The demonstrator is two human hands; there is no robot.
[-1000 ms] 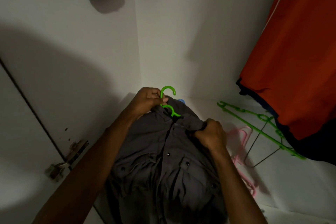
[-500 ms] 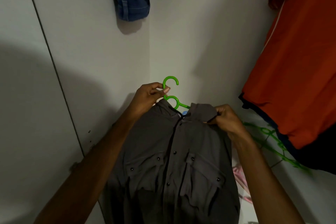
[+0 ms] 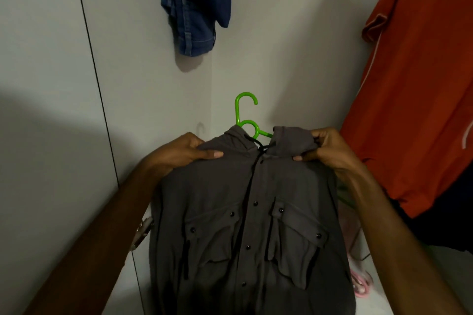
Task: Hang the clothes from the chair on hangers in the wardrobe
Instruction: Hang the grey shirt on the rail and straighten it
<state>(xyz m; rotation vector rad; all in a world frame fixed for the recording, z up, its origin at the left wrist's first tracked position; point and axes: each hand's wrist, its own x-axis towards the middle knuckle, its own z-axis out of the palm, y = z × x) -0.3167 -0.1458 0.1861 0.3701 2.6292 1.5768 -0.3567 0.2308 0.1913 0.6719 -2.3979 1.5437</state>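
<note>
Two hands hold one grey shirt (image 3: 250, 225) by its shoulders, in front of the white wardrobe corner. The left hand (image 3: 184, 153) grips the shoulder left of the green hanger (image 3: 246, 115), thumb lying across the front of the cloth and fingers tucked behind. The right hand (image 3: 327, 148) pinches the collar and shoulder to the right of the hanger, fingers curled round a fold.

The hanger's hook stands clear above the collar; its arms are hidden inside the shirt. The shirt hangs below the hanger, buttoned down the front, with two flapped chest pockets.

The cloth looks soft and limp, fairly light, and probably slides easily on smooth plastic, so one shoulder could slip off if the hanger tilts. The stiff hook looks like the surest place to take hold for lifting to the rail, with the other hand steadying a shoulder seam.

Up and left of the hanger hangs a blue denim garment (image 3: 197, 7); to the right of it hangs an orange garment (image 3: 414, 97). Below and right of the hanger, a pink hanger (image 3: 361, 286) lies on the wardrobe floor (image 3: 396, 276).
</note>
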